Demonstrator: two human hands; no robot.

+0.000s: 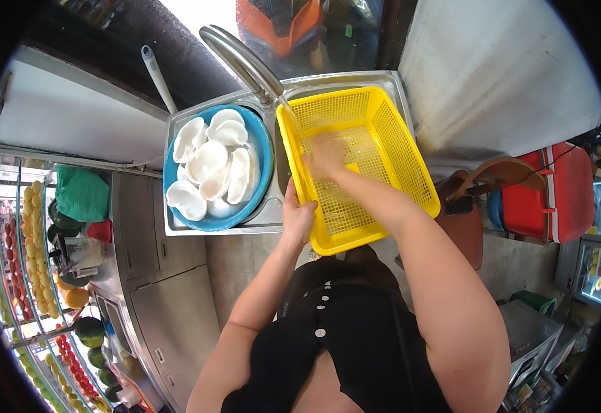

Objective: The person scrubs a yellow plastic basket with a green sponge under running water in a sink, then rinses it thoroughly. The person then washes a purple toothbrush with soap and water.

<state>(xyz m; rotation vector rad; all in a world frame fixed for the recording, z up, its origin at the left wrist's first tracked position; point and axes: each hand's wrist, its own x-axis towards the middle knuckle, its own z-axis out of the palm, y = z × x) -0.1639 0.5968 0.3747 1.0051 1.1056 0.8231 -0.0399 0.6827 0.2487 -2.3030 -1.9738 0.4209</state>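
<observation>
A yellow perforated plastic basket (419, 180) lies tilted over the right part of a stainless steel sink (274, 199). My left hand (299, 214) grips its near left rim. Inside the basket is my right hand (325, 155), blurred, close to the left wall; whether it holds anything cannot be told. A curved metal faucet (243, 59) runs water into the basket beside that hand. To the left, a round blue basin (264, 155) in the sink holds several white, curved, shell-like pieces (207, 160) in water.
A white-handled tool (158, 77) stands behind the sink's left corner. On the right are a brown chair (460, 222) and a red cooler box (548, 191). Steel cabinets (176, 310), a blender jug (81, 253), watermelons (89, 331) and racks of fruit (37, 248) line the left side.
</observation>
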